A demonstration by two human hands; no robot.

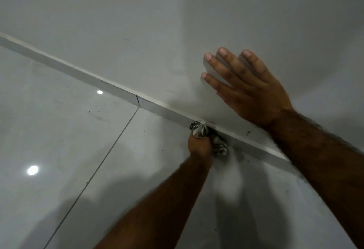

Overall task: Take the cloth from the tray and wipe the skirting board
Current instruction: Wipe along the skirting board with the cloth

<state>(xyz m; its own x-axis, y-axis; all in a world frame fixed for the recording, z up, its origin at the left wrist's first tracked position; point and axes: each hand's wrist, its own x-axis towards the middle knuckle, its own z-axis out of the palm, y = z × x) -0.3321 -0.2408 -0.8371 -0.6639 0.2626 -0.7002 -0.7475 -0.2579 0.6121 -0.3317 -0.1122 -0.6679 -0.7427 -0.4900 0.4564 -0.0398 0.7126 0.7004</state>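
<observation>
A pale skirting board runs diagonally from the upper left to the lower right, where the wall meets the floor. My left hand is closed around a bunched, dirty grey-white cloth and presses it against the face of the board. A second bulge of the cloth shows to the right of the fist. Above the board, my right hand lies flat on the wall with its fingers spread, holding nothing. No tray is in view.
The white wall fills the upper half. Glossy grey floor tiles with a dark grout line fill the lower left, reflecting two ceiling lights. Dark dirt specks lie on the floor along the board.
</observation>
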